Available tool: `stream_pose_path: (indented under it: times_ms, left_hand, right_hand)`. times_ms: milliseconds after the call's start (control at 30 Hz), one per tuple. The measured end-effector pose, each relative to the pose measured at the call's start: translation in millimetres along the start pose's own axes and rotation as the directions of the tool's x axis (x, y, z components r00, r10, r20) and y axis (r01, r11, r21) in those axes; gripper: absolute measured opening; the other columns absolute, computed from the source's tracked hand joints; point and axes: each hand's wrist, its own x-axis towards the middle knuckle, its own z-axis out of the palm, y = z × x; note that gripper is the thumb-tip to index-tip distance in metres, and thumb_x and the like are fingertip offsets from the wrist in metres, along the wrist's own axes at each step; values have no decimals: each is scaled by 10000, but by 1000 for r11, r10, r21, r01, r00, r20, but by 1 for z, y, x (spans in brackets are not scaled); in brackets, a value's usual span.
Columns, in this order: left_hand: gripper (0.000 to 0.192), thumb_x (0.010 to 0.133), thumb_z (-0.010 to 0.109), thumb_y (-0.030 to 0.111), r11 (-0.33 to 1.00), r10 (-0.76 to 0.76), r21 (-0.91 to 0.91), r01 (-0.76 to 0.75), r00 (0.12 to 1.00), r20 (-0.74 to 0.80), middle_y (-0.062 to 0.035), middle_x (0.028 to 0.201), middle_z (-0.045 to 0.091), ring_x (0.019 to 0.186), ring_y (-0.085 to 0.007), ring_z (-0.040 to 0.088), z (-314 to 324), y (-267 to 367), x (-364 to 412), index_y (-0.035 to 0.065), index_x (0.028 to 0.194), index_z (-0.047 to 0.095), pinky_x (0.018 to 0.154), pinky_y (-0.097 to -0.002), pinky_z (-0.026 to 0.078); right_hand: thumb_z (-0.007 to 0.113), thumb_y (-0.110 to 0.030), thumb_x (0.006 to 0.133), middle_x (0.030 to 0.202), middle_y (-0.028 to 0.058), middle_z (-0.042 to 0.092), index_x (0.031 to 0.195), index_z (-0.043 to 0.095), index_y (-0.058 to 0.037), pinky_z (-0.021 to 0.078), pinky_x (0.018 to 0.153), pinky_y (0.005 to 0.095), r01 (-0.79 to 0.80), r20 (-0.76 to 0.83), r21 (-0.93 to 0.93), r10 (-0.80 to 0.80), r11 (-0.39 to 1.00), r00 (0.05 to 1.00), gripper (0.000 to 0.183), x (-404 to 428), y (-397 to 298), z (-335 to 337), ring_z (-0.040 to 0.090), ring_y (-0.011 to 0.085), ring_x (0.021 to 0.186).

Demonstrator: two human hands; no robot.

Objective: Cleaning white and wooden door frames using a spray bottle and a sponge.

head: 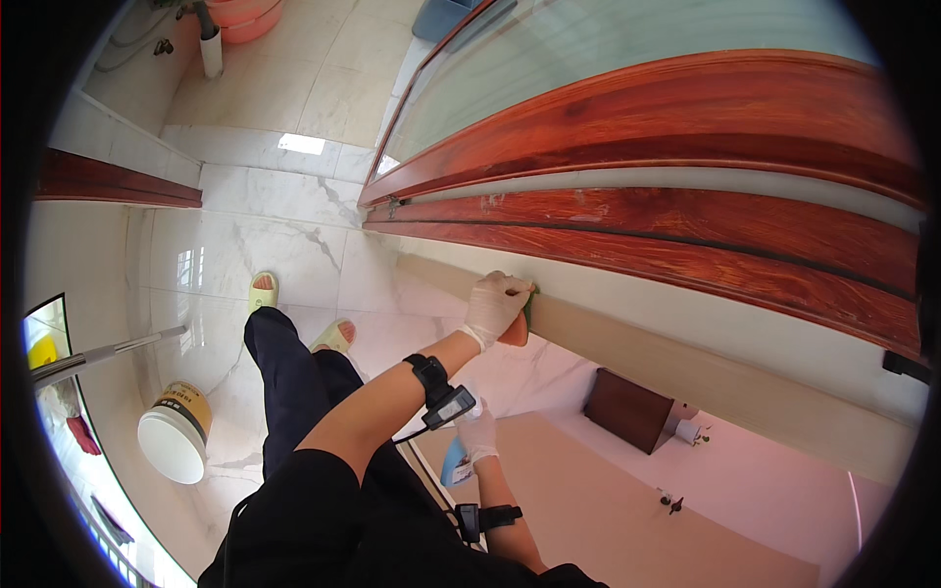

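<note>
My left hand (494,309), in a whitish glove, reaches across to a beige strip (625,345) along the pale wall. Its fingers grip an orange and green scouring sponge (519,328), which is against the strip. Lower in the view, my right hand (479,430), also gloved, holds a blue spray bottle (457,464) by its whitish top. The bottle bears a printed label, and the hand partly hides its upper part. Both forearms carry a black strap with a small device.
Red-brown wooden frames (662,220) run above the strip, beside a glass panel (588,81). A white bucket (173,441) and a metal pole (110,354) are at left. A pink basin (246,18) is at top left, and a dark brown box-like object (629,409) at lower right.
</note>
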Motion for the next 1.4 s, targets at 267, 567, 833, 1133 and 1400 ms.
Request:
stream_pose_path:
  times_ms: [267,567,833,1133,1400]
  left_hand:
    - [123,829,639,145,995,-53,87,43,991,121,-124,861,595,795,-312,614,1,3,8,187,882,742,719,-411,498]
    - [99,816,650,142,983,-85,166,79,996,31,-150,861,645,822,-320,630,5,-8,14,114,852,738,747,-414,504]
    - [101,800,688,146,993,-68,-98,59,994,-89,-166,827,678,770,-299,659,26,-6,-15,50,802,721,709,-384,517]
    - [61,815,656,85,988,-53,-147,40,995,-86,-161,843,645,797,-323,637,33,-4,-22,73,784,707,741,-404,501]
    - [19,799,684,63,954,-176,239,179,984,-35,-152,882,660,805,-307,649,3,-33,24,50,808,694,717,-395,511]
  right_hand:
    - [702,-216,749,975,245,680,1273,534,-33,519,829,413,66,23,2,-66,998,998,580,12,0,2,662,387,943]
    - [709,-284,764,985,291,663,1269,532,36,507,853,425,44,11,-176,-43,983,999,623,3,-32,-1,644,390,1002]
    - [695,-244,758,1033,262,664,1322,506,-31,505,874,420,79,40,-201,-72,976,997,632,12,6,0,642,389,1008]
    - [673,-274,737,981,223,681,1247,550,-80,509,856,426,-64,-32,-70,62,996,998,560,-7,25,-1,657,382,953]
    - [668,-275,727,1013,233,669,1238,551,-84,497,875,444,11,-52,37,-9,999,999,557,-7,19,-4,640,390,988]
